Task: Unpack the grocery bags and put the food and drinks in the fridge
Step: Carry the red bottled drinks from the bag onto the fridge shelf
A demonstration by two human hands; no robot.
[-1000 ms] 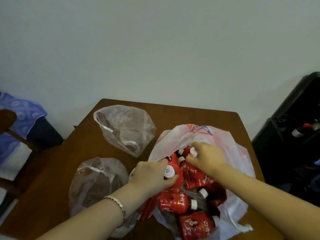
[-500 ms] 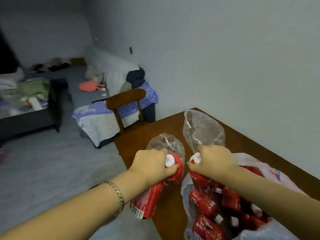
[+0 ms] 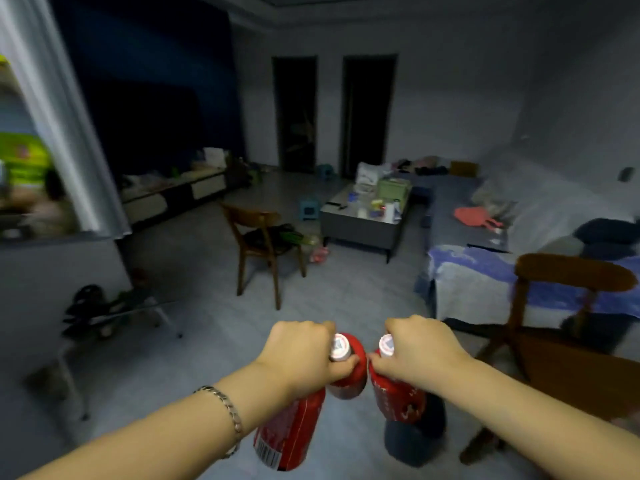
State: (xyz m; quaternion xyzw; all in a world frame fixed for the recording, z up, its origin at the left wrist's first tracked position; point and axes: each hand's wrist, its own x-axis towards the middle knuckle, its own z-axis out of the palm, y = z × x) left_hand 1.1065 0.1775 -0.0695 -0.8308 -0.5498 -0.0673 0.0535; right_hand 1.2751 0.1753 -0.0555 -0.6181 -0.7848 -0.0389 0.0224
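The left hand (image 3: 301,355) is closed around the top of a red drink bottle (image 3: 287,433), which hangs down below the wrist with its barcode showing. A white cap (image 3: 339,346) with a red shoulder sticks out by the thumb. Whether it belongs to a second bottle, I cannot tell. The right hand (image 3: 415,351) grips another red bottle (image 3: 398,400) by its neck. Both are held in the air above the grey floor (image 3: 194,341) and almost touch, near a wooden chair (image 3: 571,278). A bracelet (image 3: 225,407) sits on the left wrist.
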